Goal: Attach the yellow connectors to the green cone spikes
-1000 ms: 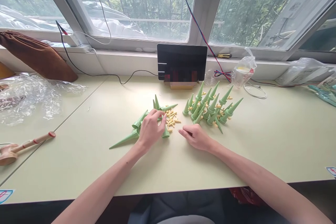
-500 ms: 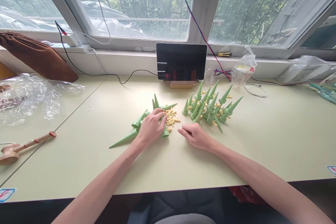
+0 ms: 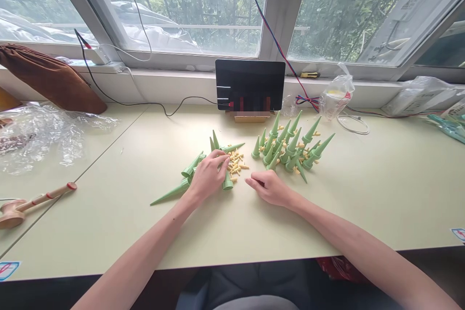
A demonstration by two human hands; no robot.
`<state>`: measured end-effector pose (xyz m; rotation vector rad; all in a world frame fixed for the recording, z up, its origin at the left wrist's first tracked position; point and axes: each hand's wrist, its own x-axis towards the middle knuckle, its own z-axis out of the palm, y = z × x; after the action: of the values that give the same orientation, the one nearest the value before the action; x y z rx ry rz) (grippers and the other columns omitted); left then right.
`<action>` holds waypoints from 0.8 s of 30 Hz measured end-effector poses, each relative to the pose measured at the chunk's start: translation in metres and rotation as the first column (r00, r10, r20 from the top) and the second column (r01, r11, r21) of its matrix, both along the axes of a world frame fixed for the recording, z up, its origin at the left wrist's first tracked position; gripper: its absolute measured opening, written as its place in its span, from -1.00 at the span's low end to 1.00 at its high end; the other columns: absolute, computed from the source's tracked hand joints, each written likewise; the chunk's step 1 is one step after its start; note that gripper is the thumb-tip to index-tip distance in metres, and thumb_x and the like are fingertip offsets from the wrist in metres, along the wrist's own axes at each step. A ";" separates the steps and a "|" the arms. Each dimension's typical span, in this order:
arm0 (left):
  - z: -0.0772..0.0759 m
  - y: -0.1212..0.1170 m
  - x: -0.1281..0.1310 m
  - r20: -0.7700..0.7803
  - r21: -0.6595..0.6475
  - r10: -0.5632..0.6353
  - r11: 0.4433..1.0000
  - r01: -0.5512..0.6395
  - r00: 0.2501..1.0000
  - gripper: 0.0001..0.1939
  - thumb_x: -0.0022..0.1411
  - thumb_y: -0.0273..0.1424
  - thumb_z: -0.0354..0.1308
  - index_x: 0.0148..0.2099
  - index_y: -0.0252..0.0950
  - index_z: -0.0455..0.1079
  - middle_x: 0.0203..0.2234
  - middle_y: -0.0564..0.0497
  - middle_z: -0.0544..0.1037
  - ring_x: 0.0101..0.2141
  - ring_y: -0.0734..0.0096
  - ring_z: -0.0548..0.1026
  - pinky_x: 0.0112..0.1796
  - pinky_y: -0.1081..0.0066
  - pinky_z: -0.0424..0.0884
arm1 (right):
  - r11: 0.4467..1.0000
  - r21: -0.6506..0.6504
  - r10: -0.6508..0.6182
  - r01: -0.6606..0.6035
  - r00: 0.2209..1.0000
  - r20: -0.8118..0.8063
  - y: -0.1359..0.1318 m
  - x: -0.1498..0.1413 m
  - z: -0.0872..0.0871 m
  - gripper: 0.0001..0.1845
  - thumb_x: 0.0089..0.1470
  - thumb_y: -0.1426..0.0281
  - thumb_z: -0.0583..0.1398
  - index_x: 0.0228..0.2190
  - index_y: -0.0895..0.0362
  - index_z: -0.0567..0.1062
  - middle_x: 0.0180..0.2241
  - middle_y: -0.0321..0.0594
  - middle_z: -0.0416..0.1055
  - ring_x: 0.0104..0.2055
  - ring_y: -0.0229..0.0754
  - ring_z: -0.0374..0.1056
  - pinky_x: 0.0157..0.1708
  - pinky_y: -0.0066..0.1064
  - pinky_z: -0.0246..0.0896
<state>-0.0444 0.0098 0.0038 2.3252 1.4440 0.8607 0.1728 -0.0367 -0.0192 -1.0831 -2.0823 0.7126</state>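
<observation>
My left hand (image 3: pixel 209 173) reaches over a loose heap of small yellow pegs (image 3: pixel 238 162), thumb and index finger drawn together at its left edge. What lies between those fingertips is too small to tell. Several hollow green plastic cones (image 3: pixel 189 168) lie beside and partly under this hand, and one stubby cone end (image 3: pixel 227 184) shows below the thumb. My right hand (image 3: pixel 271 188) rests on the table as a loose fist, thumb against the curled fingers; anything inside is hidden. Behind it stands a cluster of green spikes (image 3: pixel 290 149) with yellow pegs sticking out of their sides.
A dark tablet (image 3: pixel 250 85) leans on a cardboard stand (image 3: pixel 252 117) by the window. A wooden kendama-like toy (image 3: pixel 47 198) and crumpled clear plastic (image 3: pixel 54 135) lie at left. At the back right are a plastic bag with a cup (image 3: pixel 336 94) and a coiled white cable (image 3: pixel 354 125).
My left thumb has moved up, closer to the index finger. My right hand keeps its place, and the cones and pegs look the same. The view has shifted very slightly.
</observation>
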 end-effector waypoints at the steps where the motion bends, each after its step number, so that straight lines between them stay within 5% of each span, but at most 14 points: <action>1: 0.000 0.000 0.000 0.004 0.001 -0.003 1.000 0.003 1.000 -0.63 0.42 -0.27 -0.08 -0.11 -0.26 0.56 -0.08 -0.06 0.54 -0.27 0.32 0.56 -0.19 0.31 0.46 | 1.000 -0.001 0.001 -0.001 1.000 0.001 0.000 0.000 0.000 -0.53 0.32 0.23 0.01 -0.57 0.10 -0.03 -0.61 -0.43 -0.12 -0.55 -0.35 -0.20 -0.52 -0.42 -0.20; 10: 0.001 0.001 0.001 0.020 -0.068 0.008 0.998 -0.007 1.000 -0.65 0.41 -0.27 -0.04 -0.06 -0.28 0.54 -0.06 -0.07 0.50 -0.44 0.44 0.49 -0.19 0.27 0.46 | 1.000 -0.006 0.002 -0.002 1.000 -0.009 0.000 0.000 0.002 -0.52 0.32 0.23 0.02 -0.57 0.10 -0.03 -0.61 -0.43 -0.12 -0.55 -0.36 -0.19 -0.52 -0.43 -0.20; 24: -0.003 0.002 0.001 0.038 -0.035 0.012 0.999 -0.011 0.999 -0.68 0.39 -0.30 -0.03 -0.09 -0.29 0.53 -0.09 -0.11 0.53 -0.17 0.25 0.54 -0.06 0.23 0.47 | 1.000 -0.016 -0.002 0.002 1.000 -0.002 0.001 0.000 0.000 -0.52 0.32 0.22 0.01 -0.57 0.10 -0.03 -0.60 -0.42 -0.13 -0.54 -0.36 -0.19 -0.53 -0.43 -0.21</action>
<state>-0.0438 0.0122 0.0008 2.2648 1.4472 0.8706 0.1733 -0.0359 -0.0195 -1.0923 -2.0771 0.7301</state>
